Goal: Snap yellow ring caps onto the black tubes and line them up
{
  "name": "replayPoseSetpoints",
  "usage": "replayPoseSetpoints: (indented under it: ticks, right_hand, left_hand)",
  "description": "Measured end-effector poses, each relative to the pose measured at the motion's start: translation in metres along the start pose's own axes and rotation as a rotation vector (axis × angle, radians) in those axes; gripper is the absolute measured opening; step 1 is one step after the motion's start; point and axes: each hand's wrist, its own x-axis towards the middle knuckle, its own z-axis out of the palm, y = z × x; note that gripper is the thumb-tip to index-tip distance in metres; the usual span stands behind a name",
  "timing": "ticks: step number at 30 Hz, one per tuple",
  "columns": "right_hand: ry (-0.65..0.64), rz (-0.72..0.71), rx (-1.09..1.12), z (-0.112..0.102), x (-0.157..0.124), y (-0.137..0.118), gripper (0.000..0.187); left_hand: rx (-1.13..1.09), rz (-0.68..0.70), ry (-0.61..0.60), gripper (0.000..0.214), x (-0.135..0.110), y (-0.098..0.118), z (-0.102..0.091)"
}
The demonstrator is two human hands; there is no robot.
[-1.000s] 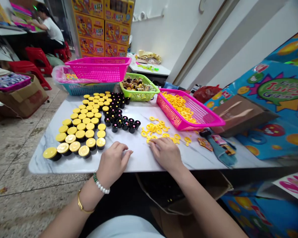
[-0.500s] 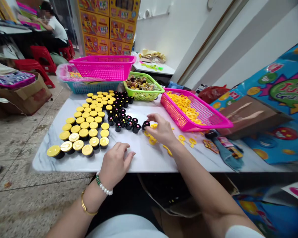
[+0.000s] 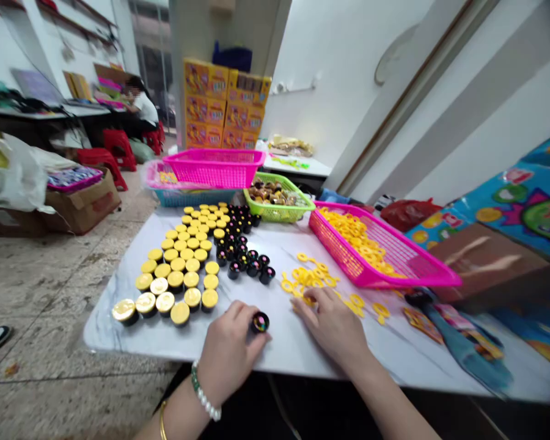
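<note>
My left hand point(image 3: 231, 345) is closed around a small black cup point(image 3: 260, 322) just above the table's front part; pink and other coloured bits show inside it. My right hand point(image 3: 334, 327) is open, thumb apart from the fingers, at the near edge of a loose pile of yellow ring-shaped plastic pieces point(image 3: 311, 276). Whether its fingertips touch a piece cannot be made out. Beyond my left hand stand several black cups with yellow lids point(image 3: 178, 264). Beside them is a group of open black cups point(image 3: 252, 267) with small coloured bits inside.
A pink basket point(image 3: 421, 275) of yellow rings stands at right. Behind the cups are a green basket point(image 3: 279, 212) of brownish pieces and a pink basket point(image 3: 215, 168) over a blue one. Printed boxes point(image 3: 206, 110) are stacked farther back. A person point(image 3: 144, 110) sits far left.
The black cup has passed from my right hand to my left hand. My right hand has drawn back to the yellow rings' near side. The camera view has shifted upward and left.
</note>
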Motion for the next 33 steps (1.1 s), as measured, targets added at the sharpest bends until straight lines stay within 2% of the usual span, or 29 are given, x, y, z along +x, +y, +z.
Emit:
replayPoseSetpoints:
  ticks: [2,5,7,11,14,17,22,26,29,33]
  right_hand:
    - [-0.037,-0.034,-0.103,0.008,0.007,0.009,0.023]
    - [-0.089,-0.084,-0.12,0.012,0.013,0.011,0.013]
    - [-0.116,-0.119,-0.109,0.01,0.012,0.008,0.012]
    - [-0.195,-0.225,-0.03,0.001,0.003,-0.001,0.026]
    - [-0.254,-0.274,0.003,-0.006,-0.003,-0.006,0.021]
    - [-0.225,-0.248,0.076,-0.006,0.002,-0.003,0.018]
    - [-0.088,-0.174,0.085,0.004,0.032,0.009,0.019]
    - [-0.17,-0.294,0.017,0.011,0.049,0.009,0.026]
    - [-0.215,-0.379,-0.024,0.011,0.043,0.006,0.027]
    - [-0.086,-0.422,-0.008,0.007,0.012,0.001,0.032]
  left_hand:
    - [0.013,-0.012,0.012,0.025,0.001,0.0,0.002]
    - [0.024,-0.011,0.036,0.024,0.001,-0.001,0.004]
    - [0.023,-0.011,0.044,0.025,0.0,-0.001,0.004]
    - [0.039,-0.014,0.027,0.024,-0.001,-0.002,0.001]
    - [0.067,0.008,0.008,0.023,0.0,-0.003,0.001]
    - [0.084,0.015,0.008,0.025,0.0,-0.005,0.001]
    - [0.101,0.029,0.02,0.024,0.0,-0.004,0.001]
    - [0.104,0.021,-0.003,0.023,0.0,-0.003,0.0]
    - [0.102,0.009,-0.021,0.022,0.0,-0.003,0.0]
    - [0.099,0.001,-0.037,0.022,-0.001,-0.002,-0.001]
